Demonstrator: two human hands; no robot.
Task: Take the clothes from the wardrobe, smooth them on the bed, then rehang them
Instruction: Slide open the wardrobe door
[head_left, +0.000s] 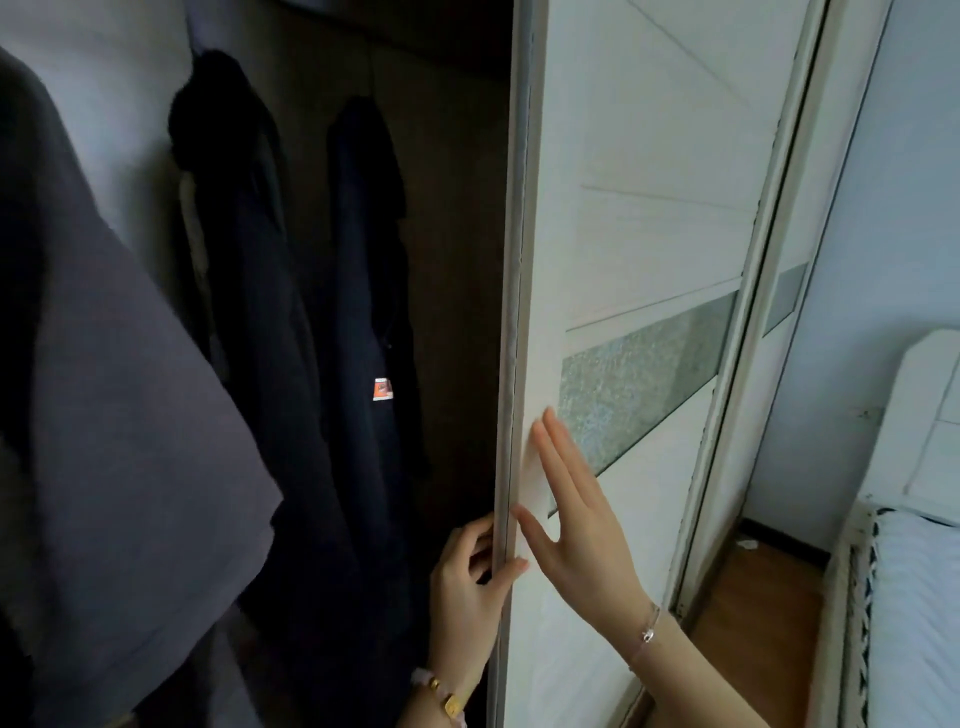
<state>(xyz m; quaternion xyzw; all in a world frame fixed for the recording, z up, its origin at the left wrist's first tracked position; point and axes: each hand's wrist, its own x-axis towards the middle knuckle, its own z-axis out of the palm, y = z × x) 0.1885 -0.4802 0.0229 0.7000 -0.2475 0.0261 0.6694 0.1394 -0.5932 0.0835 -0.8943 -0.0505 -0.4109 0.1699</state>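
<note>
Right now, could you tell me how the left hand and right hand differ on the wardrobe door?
The left hand grips the edge of the wardrobe door with curled fingers; the right hand presses flat, fingers straight, on its front. The left hand sits lower than the right hand. Both touch the same door.

The wardrobe (457, 260) stands open on its left side, dark brown within. Its white sliding door (649, 234), crossed by a frosted, speckled band, covers the right part. Three garments hang inside: a loose grey garment (119, 415) nearest and leftmost, a black coat (249, 260) with a fuzzy collar behind it, and a dark jacket (363, 312) furthest right, near the door's edge, bearing a small orange-and-white tag (383, 389). The bed (914, 623), white-covered, lies well apart at the far right.
</note>
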